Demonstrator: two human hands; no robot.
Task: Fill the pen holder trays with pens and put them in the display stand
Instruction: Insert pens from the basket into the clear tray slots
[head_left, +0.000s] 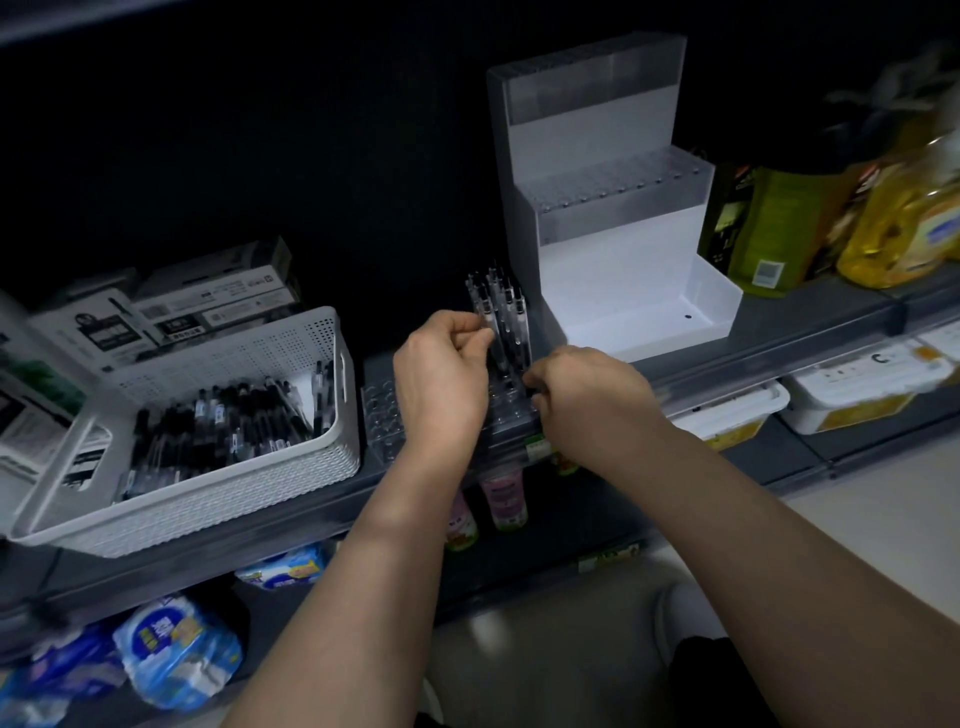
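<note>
The pen holder tray, clear and dotted with holes, is being worked on at eight o'clock of the display stand, where an upright pen is being pinched by the left hand, while the right hand is being held curled at its three o'clock end, grip unclear.

basket: white woven-textured plastic | pen holder tray: clear plastic (glossy)

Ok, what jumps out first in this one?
At centre the left hand pinches one of the upright pens in a clear pen holder tray, the right hand beside it. A white tiered display stand rises behind right; a white basket of loose pens sits left.
</note>
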